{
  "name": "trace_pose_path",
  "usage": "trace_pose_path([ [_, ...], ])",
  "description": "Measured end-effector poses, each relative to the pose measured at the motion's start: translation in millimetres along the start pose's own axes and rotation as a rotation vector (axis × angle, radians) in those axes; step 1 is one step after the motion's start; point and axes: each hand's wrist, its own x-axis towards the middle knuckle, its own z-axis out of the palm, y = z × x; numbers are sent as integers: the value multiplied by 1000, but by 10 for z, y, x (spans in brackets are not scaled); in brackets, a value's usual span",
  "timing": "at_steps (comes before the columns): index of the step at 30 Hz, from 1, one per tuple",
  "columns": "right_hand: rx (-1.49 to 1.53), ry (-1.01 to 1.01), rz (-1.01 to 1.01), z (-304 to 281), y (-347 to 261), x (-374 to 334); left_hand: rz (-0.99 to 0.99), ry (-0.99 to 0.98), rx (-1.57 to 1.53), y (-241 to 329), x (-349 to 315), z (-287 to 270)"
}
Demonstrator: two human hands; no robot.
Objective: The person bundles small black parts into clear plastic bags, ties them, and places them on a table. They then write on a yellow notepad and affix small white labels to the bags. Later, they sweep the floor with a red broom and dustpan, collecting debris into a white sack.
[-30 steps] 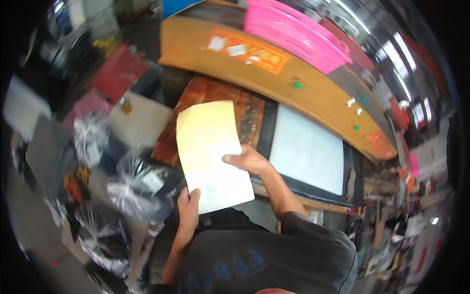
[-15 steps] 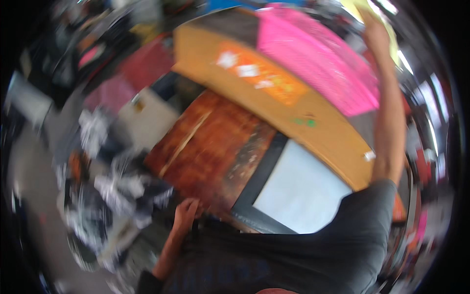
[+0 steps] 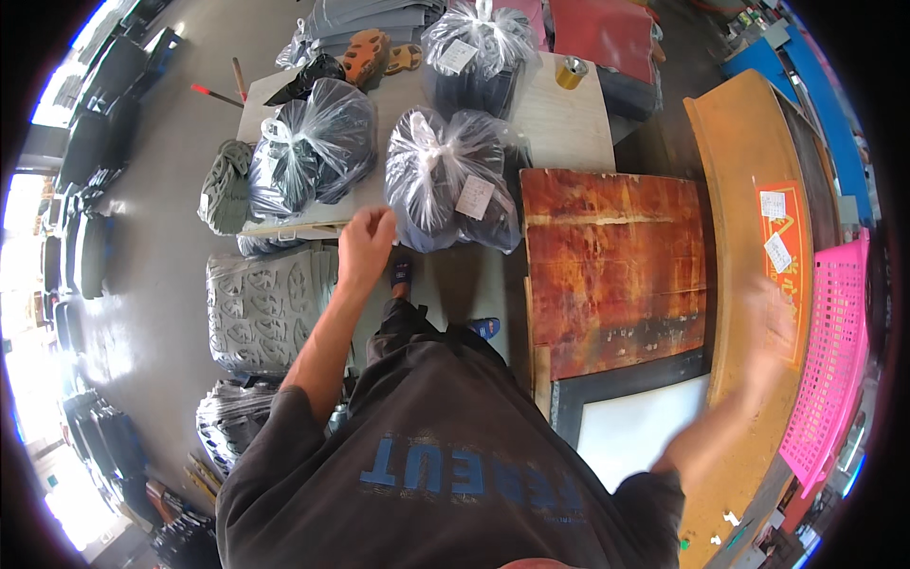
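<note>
My left hand [image 3: 365, 248] is raised in front of the near edge of a pale table, its fingers curled in with nothing visible in them. Just beyond it stands a knotted clear plastic bag [image 3: 431, 185] of dark pieces with a white label. Left of that sits another tied bag [image 3: 318, 147] with dark contents. My right hand [image 3: 770, 327] is smeared by motion over the orange-yellow machine panel [image 3: 735, 237], so its fingers cannot be made out. Beside the panel lies a worn reddish-brown board [image 3: 616, 270], with a white sheet [image 3: 635, 427] in a dark frame nearer me.
A third filled bag [image 3: 479, 57], orange cut-out pieces [image 3: 365, 57] and a gold tape roll [image 3: 571, 72] rest on the table [image 3: 559, 123]. Stacked grey cut sheets [image 3: 270, 308] stand at left. A pink perforated basket [image 3: 827, 360] lines the far right.
The view has swung left, bringing the bagged table ahead. My right arm has come down from its far reach at a yellow thing, now out of sight. My left hand stays curled.
</note>
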Motion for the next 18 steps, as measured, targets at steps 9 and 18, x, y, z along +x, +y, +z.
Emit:
trace_pose_path([
  [9, 648, -504, 278, 3181, -1073, -358, 235, 54, 286, 471, 1545, 393],
  [18, 678, -98, 662, 3928, -318, -334, -114, -693, -900, 356, 1493, 300],
])
